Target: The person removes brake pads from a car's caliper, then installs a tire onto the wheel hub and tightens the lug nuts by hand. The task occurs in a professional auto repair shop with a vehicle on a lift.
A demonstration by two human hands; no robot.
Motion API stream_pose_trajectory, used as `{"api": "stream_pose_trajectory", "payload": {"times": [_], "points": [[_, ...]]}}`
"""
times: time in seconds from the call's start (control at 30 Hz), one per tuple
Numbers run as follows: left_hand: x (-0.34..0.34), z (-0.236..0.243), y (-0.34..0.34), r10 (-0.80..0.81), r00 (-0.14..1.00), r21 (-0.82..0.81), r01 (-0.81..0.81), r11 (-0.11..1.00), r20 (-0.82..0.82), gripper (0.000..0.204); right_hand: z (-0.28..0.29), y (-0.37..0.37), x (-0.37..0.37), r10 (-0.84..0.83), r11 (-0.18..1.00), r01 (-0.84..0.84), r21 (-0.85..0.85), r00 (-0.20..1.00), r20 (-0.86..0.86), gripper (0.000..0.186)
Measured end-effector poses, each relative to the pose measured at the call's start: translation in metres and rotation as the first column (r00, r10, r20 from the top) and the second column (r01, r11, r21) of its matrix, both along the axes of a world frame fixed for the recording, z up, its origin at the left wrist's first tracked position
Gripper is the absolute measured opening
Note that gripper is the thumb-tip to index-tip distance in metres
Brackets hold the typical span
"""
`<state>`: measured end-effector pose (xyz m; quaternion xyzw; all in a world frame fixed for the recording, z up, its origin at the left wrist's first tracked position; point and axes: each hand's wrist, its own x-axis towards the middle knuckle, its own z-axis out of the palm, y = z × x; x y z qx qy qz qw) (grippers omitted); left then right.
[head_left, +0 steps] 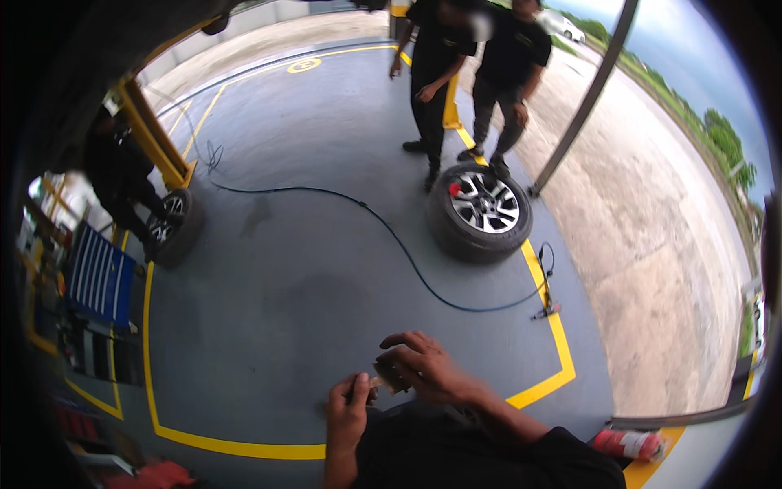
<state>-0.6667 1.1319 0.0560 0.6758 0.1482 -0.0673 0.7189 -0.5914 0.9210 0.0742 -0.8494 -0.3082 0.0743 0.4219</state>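
Close in front of my body, both hands are around a small, dark, blocky part [393,377] with a pale narrow end; its exact kind is too small to make out. My left hand [348,411] pinches the pale end between thumb and fingers. Over the part's right side my right hand [432,371] is bent, its fingers curled around the dark portion and its index finger raised. The right fingers and palm hide some of the part.
A wheel with tyre [481,210] lies on the grey floor [326,269], two people standing behind it. A blue air hose [362,204] runs across to an air tool [547,310]. At left are another wheel [175,224], a person and a blue rack [99,273]. A red cylinder [629,445] lies lower right.
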Motion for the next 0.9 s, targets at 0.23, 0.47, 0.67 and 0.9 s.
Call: {"api": "stream_pose_trajectory", "payload": {"times": [0.23, 0.47, 0.67, 0.9], "points": [[0.023, 0.032, -0.162, -0.246, 0.968, -0.172, 0.234, 0.957, -0.050, 0.042, 0.050, -0.177, -0.052, -0.096, 0.995, 0.094, 0.033, 0.993, 0.075, 0.035], [0.061, 0.040, -0.262, -0.614, 0.789, -0.095, 0.611, 0.786, -0.012, 0.031, 0.035, -0.272, -0.080, -0.495, 0.866, 0.496, 0.058, 0.835, 0.243, 0.025], [0.115, 0.045, -0.357, -0.695, 0.647, 0.180, 0.678, 0.713, 0.314, 0.026, 0.034, -0.335, -0.051, -0.762, 0.643, 0.739, 0.199, 0.644, 0.070, 0.021], [0.224, 0.032, -0.430, -0.558, 0.767, -0.257, 0.635, 0.728, 0.316, 0.020, 0.039, -0.398, 0.063, -0.717, 0.690, 0.697, 0.198, 0.696, 0.046, 0.023]]}}
